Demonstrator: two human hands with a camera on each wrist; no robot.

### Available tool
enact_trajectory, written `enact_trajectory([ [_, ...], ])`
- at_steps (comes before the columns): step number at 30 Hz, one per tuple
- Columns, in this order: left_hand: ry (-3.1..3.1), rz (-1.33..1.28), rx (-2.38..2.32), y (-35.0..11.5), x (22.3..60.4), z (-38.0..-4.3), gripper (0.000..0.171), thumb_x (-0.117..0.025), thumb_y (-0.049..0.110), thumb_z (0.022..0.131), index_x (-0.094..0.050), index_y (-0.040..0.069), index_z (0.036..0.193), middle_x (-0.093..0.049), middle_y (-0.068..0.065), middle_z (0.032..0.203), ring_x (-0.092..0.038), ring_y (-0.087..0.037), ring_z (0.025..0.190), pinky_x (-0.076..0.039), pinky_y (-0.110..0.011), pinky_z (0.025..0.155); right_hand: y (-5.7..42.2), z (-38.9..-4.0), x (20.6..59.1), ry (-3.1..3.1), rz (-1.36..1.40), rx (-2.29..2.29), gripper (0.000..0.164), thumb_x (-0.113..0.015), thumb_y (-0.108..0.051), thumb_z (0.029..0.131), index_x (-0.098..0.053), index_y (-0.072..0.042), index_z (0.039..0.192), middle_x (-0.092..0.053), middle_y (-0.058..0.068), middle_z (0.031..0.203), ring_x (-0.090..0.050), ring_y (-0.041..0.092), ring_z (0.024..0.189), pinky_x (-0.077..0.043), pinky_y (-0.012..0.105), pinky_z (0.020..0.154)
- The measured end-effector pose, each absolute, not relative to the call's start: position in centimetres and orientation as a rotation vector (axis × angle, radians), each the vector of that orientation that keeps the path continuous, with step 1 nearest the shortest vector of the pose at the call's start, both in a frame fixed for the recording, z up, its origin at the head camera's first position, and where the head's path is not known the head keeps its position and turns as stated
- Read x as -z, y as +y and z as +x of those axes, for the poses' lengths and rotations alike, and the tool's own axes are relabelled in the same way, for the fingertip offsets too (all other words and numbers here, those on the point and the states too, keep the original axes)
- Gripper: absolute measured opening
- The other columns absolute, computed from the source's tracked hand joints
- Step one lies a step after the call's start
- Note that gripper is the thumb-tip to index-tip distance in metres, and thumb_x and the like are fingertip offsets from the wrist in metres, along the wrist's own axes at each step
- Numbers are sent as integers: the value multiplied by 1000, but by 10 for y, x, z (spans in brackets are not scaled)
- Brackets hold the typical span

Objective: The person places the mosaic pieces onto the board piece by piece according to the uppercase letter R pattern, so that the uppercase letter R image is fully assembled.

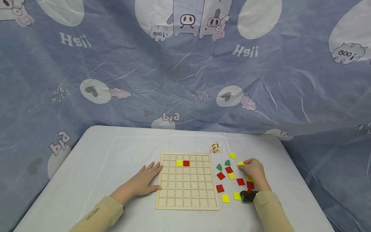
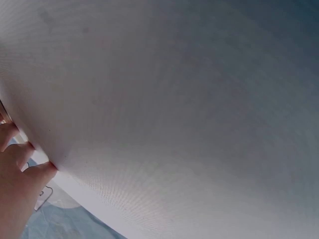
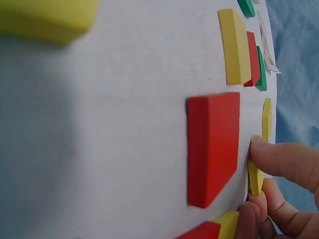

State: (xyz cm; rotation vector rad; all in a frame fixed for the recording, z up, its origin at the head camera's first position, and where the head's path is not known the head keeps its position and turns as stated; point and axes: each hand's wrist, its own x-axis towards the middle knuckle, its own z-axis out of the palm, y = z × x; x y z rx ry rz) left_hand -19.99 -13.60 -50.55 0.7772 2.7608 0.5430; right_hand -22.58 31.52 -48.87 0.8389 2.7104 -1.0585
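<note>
My left hand (image 1: pixel 144 181) lies with fingers spread at the left edge of a wooden grid board (image 1: pixel 187 193); fingertips and thumb touch that edge. On the board sit a yellow square tile (image 1: pixel 179 163) and a red square tile (image 1: pixel 186 163), side by side in the second row. Right of the board, my right hand (image 1: pixel 255 170) pinches another yellow square tile (image 3: pixel 256 178) between thumb and fingers, close to the table. Around that hand lie loose tiles, among them a red tile (image 3: pixel 214 149) and a green quarter-round piece (image 1: pixel 227 162).
A small printed pattern card (image 1: pixel 215 147) lies behind the board's right corner. More yellow tiles (image 1: pixel 225 198) and red tiles (image 1: pixel 220 188) are scattered along the board's right side. A patterned blue cloth (image 1: pixel 174 71) hangs behind the white table (image 1: pixel 130 145).
</note>
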Motion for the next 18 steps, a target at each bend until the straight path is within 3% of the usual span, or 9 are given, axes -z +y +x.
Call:
enact_trajectory([
  [3,2758,782,-541,-136,504,-200,84,-65,50,90,-32,7,154,-26,-13,162,-20,-38,151,-18,-63,119,317,-227,489,2706,828,1059,36,-75,-17,86,-57,4,109,-54,25,104,-50,35,93,-51,40,80],
  [11,2737,794,-568,-137,503,-199,84,-65,49,91,-31,6,154,-26,-14,162,-19,-40,150,-17,-64,119,313,-225,481,2766,701,1081,27,-70,-16,89,-61,4,105,-59,19,94,-54,30,84,-49,31,69],
  [18,2741,805,-565,-137,505,-200,85,-65,50,90,-31,6,154,-26,-14,162,-19,-40,150,-17,-64,119,275,-232,466,2857,490,1211,22,-74,-15,87,-66,1,99,-68,12,83,-64,24,74,-53,31,64],
])
